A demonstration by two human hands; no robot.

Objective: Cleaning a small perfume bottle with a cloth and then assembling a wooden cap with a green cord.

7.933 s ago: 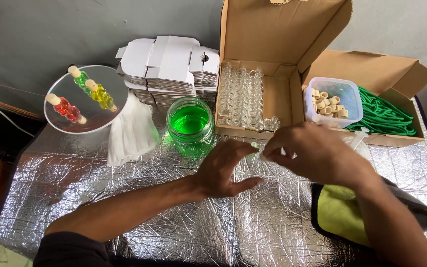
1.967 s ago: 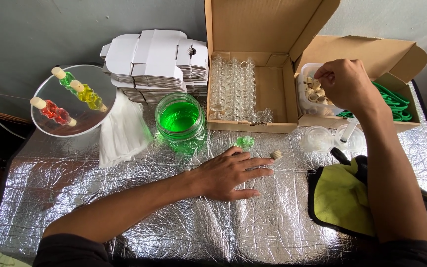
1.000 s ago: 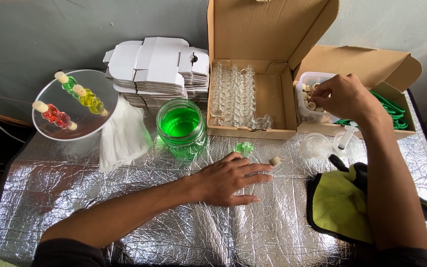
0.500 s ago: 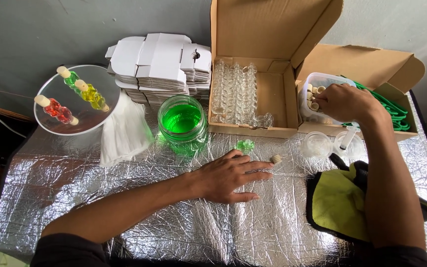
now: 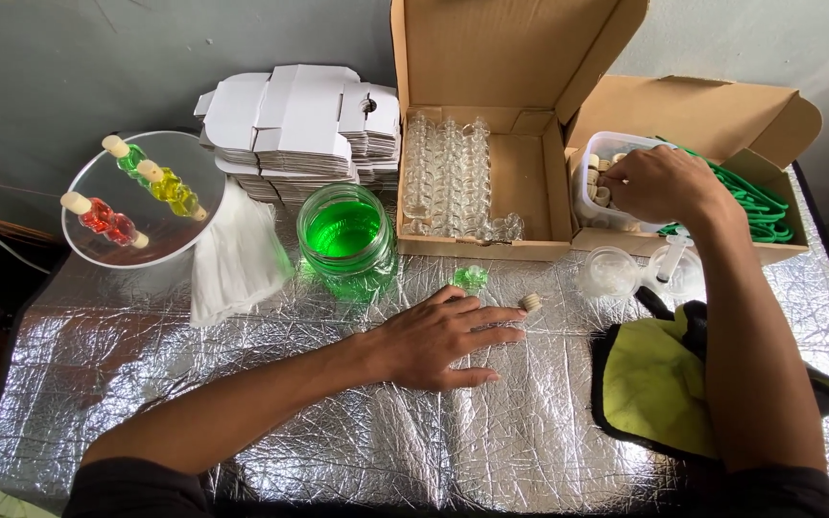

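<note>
I am resting my left hand [image 5: 438, 338] flat and open on the crinkled foil table cover [image 5: 242, 384], fingers spread, gripping nothing. Its fingertips are lying just beside a small cork stopper [image 5: 530, 302], and a little green-filled glass bottle [image 5: 469, 279] is sitting just beyond my index finger. I am reaching my right hand [image 5: 662, 184] into the clear plastic tub of corks [image 5: 595, 158] inside the right cardboard box [image 5: 722, 115], fingers curled down among the corks; I cannot tell whether they are pinching one. A jar of green liquid [image 5: 345, 235] is standing near my left hand.
</note>
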